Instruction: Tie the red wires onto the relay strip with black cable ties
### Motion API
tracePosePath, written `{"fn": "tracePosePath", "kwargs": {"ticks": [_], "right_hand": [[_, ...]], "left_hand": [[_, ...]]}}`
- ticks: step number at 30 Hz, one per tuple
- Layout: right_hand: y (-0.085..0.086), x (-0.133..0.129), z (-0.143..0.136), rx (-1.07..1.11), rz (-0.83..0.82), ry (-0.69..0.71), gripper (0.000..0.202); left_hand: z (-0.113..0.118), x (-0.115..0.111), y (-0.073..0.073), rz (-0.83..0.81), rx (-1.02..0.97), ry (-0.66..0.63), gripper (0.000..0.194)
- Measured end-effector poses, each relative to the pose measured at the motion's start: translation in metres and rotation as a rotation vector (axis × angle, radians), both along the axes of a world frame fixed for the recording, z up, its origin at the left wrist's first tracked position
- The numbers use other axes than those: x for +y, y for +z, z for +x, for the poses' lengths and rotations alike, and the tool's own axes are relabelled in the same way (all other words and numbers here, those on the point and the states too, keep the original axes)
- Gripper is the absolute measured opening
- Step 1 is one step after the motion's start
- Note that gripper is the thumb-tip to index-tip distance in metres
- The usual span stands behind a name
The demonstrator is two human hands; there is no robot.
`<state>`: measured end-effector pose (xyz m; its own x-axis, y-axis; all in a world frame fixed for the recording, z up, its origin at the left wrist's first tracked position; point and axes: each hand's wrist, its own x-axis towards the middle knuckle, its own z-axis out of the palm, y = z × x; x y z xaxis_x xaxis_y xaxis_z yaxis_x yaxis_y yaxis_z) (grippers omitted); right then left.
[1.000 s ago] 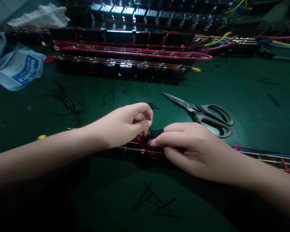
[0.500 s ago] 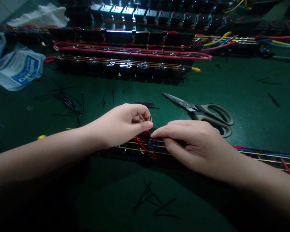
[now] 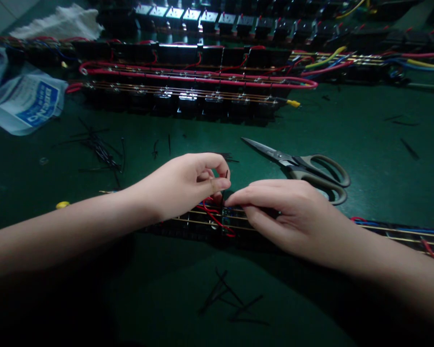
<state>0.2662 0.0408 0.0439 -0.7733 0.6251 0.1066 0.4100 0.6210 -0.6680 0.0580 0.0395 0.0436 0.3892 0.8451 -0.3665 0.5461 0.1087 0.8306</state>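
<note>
My left hand pinches the upright end of a thin black cable tie between thumb and bent forefinger. The tie rises from a long black wired strip with brass-coloured rods, lying below both hands. Red wires loop over the strip close to the tie. My right hand grips the strip just right of the tie, its forefinger stretched toward the tie's base and its thumb lower down. The right fingertips' exact contact is partly hidden.
Grey-handled scissors lie behind my right hand. Loose black cable ties are heaped at left, with more ties in front. A larger wired assembly spans the back, beside a plastic bag and white cloth.
My left fingertips have shifted very slightly, and more of the tie's tip shows above them. My right hand stays nearly in place.
</note>
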Motion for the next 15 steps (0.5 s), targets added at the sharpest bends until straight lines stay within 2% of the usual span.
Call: {"fn": "tracePosePath", "kwargs": {"ticks": [4,9,15], "right_hand": [[-0.0007,-0.0012,-0.0003,-0.004,0.019,-0.004,0.023],[-0.0024,-0.0011,0.0001,-0.008,0.037,0.015,0.021],[-0.0026,-0.0004,0.0,-0.004,0.022,0.003,0.022]], "left_hand": [[0.0008,0.0011,0.0037,-0.05,-0.013,-0.045,0.011],[0.0006,0.002,0.006,-0.141,-0.052,-0.043,0.005],[0.0,0.003,0.0044,-0.124,-0.085,-0.07,0.004]]}}
